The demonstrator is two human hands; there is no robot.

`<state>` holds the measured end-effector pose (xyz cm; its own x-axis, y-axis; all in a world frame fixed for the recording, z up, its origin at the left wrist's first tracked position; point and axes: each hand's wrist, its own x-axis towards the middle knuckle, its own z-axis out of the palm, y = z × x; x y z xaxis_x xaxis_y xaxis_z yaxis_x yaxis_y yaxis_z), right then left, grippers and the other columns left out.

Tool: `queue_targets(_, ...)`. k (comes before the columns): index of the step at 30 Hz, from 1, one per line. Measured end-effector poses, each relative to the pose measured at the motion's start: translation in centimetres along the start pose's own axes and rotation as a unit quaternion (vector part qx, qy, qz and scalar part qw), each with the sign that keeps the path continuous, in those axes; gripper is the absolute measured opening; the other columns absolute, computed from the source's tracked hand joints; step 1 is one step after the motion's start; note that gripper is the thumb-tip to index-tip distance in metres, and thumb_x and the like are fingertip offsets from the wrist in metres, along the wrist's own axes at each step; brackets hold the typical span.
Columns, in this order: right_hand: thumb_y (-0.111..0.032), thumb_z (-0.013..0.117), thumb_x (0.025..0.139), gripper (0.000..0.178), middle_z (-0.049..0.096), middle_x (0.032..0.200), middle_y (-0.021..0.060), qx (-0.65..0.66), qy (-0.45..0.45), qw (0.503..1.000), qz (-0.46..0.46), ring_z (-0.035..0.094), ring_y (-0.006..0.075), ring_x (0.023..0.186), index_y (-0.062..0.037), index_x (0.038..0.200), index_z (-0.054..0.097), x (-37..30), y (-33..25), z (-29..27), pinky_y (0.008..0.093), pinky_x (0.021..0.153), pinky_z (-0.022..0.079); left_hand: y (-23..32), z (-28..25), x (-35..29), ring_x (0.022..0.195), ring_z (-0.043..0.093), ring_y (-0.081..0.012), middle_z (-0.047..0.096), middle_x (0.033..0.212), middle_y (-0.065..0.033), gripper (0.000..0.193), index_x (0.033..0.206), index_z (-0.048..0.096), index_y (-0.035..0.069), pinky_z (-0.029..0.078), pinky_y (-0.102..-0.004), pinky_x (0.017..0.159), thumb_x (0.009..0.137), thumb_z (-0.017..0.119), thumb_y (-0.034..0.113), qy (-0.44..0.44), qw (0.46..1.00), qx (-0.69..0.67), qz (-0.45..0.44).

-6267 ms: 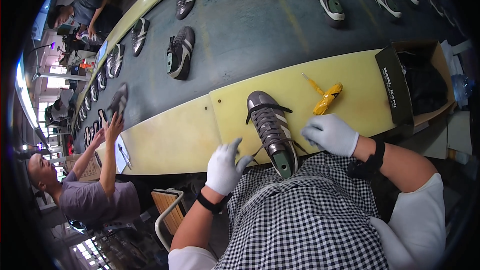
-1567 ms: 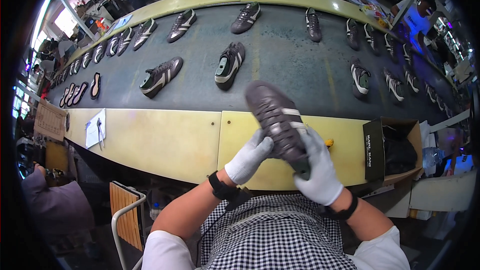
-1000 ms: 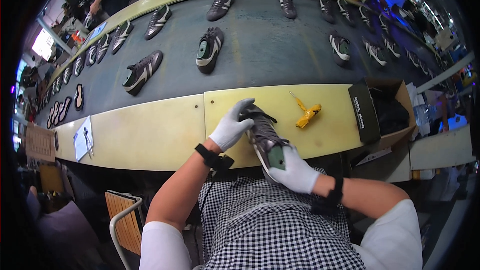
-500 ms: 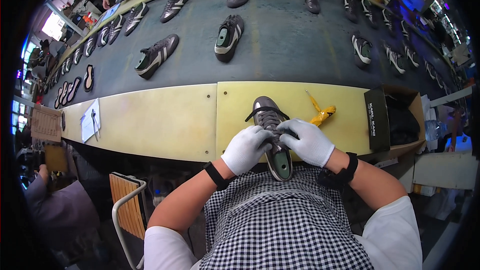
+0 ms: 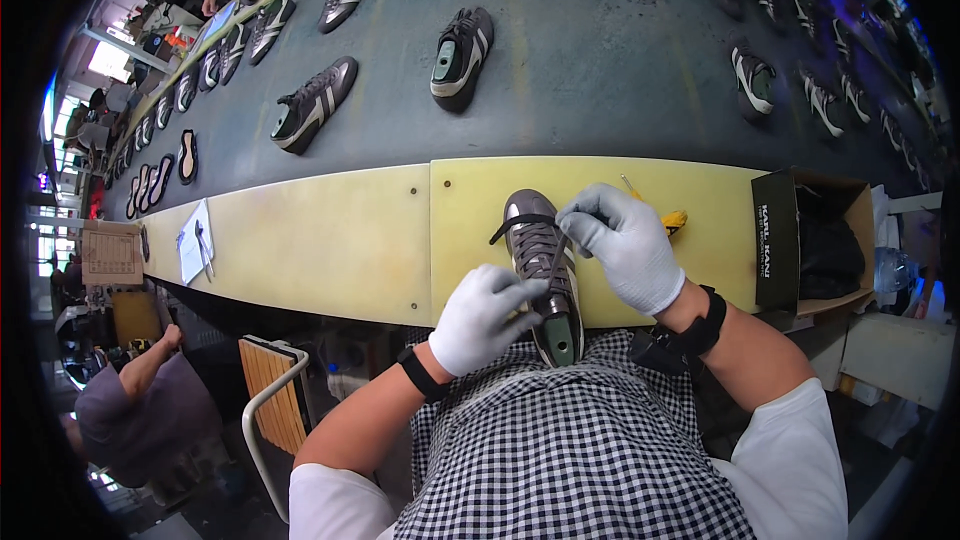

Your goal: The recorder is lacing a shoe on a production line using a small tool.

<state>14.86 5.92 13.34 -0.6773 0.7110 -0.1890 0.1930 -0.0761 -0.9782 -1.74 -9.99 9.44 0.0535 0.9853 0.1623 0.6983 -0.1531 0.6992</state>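
Note:
A dark metallic sneaker (image 5: 531, 230) stands on the yellow bench edge in front of me, toe away, its green-lined heel end over my checked apron. Just right of the shoe, my right hand (image 5: 630, 245), in a white glove, is raised and pinches a dark shoelace (image 5: 558, 258) drawn up from the lacing. My left hand (image 5: 478, 315), also gloved, is beside the shoe's left side near its opening, index finger and thumb apart. Its fingertips reach over the shoe; whether they touch the lace end I cannot make out. Another black lace (image 5: 512, 228) lies across the toe area.
Beyond the yellow bench (image 5: 340, 230), a dark conveyor belt (image 5: 600, 90) carries several similar sneakers and insoles (image 5: 188, 157). A yellow-wrapped tool (image 5: 672, 222) lies right of my hand. A black shoebox (image 5: 785, 240) stands further right; paper (image 5: 195, 245) lies left. Other people work nearby.
My right hand has lifted up and away from the shoe, pulling a lace. The left hand has moved slightly down, its fingers spread more.

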Motion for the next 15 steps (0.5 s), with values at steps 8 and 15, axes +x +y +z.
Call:
queue_targets(8, -0.009, 0.058, 0.102, 0.013, 0.070, 0.091, 0.0072, 0.163, 0.030, 0.985, 0.046, 0.061, 0.0089, 0.068, 0.0021, 0.100, 0.064, 0.6, 1.6, -1.4, 0.0245, 0.066, 0.052, -0.2, 0.9, 0.4, 0.083, 0.061, -0.0283, 0.062, 0.090, -0.0077, 0.024, 0.103, 0.073, 0.010, 0.050, -0.0398, 0.075, 0.080, 0.077, 0.009, -0.056, 0.990, 0.100, 0.086)
queue_targets(15, -0.008, 0.055, 0.103, 0.014, 0.070, 0.091, 0.0091, 0.191, 0.024, 0.979, 0.070, 0.063, 0.0101, 0.069, 0.0030, 0.100, 0.063, 0.5, 1.8, -2.0, 0.0247, 0.067, 0.053, 0.1, 0.6, 0.3, 0.103, 0.057, -0.0363, 0.061, 0.108, -0.0162, 0.023, 0.097, 0.068, 0.003, 0.048, -0.0471, 0.091, 0.083, 0.078, 0.018, 0.027, 0.993, 0.082, -0.085)
